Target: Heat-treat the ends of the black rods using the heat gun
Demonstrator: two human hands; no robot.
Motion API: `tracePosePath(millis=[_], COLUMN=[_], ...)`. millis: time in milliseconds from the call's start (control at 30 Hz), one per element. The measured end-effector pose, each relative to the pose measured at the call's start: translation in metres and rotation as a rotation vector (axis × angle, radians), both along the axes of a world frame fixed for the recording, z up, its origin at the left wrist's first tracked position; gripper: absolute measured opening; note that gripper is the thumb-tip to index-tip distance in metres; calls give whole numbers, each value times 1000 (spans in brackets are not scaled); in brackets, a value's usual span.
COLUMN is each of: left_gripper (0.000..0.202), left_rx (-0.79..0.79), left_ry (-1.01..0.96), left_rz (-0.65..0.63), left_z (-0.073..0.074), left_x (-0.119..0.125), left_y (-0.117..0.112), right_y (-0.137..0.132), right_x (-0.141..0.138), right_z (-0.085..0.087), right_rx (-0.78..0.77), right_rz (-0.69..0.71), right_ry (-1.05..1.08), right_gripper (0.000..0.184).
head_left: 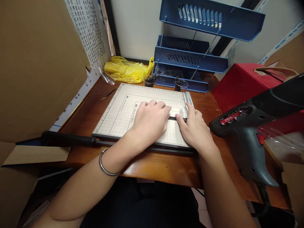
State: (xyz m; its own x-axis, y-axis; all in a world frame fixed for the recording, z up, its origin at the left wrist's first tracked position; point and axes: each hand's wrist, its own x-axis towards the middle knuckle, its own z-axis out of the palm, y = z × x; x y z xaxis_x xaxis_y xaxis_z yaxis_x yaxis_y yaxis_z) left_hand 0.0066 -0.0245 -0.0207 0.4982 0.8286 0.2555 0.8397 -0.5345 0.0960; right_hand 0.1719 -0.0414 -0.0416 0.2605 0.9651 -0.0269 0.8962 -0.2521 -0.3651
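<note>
A thin bundle of black wire-like strands (174, 118) lies across the gridded board of a paper cutter (118, 110). My left hand (152, 118) is closed over the left part of the bundle, its fingers curled and its knuckles up. What lies under that palm is hidden. Gripping the right end is my right hand (196, 126), with the thumb on the near side of the strands and the fingers by the board's right edge. The cutter's black handle (68, 138) is lowered at the left, its arm running along the near edge.
Two clear cups (149, 84) (181, 85) with black strands stand behind the board. A yellow plastic bag (129, 69) and a blue tiered rack (190, 60) are at the back. A heat gun (247, 133) and red box (239, 85) occupy the right. Cardboard (40, 63) rises at left.
</note>
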Motion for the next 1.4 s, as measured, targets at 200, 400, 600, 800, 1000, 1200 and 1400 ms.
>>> tracePosePath(millis=[200, 400, 600, 800, 1000, 1200, 1400], left_gripper=[20, 24, 24, 25, 25, 24, 23], left_rx=[-4, 4, 40, 23, 24, 38, 50], left_ry=[-45, -55, -43, -4, 4, -20, -45], left_rz=[-89, -108, -128, -117, -123, -132, -130], left_z=[-9, -18, -19, -19, -18, -19, -20], left_x=[3, 6, 6, 7, 8, 9, 10], left_y=[10, 13, 16, 15, 13, 12, 12], right_y=[0, 0, 0, 0, 0, 0, 1], right_x=[0, 1, 1, 0, 0, 4, 6], right_z=[2, -1, -2, 0, 0, -5, -6], right_rx=[-17, -2, 3, -11, -2, 30, 11], right_rz=[-4, 11, 13, 4, 1, 0, -13], right_ry=[-18, -22, -18, -15, -9, 10, -6], right_gripper=[68, 68, 68, 68, 67, 53, 38])
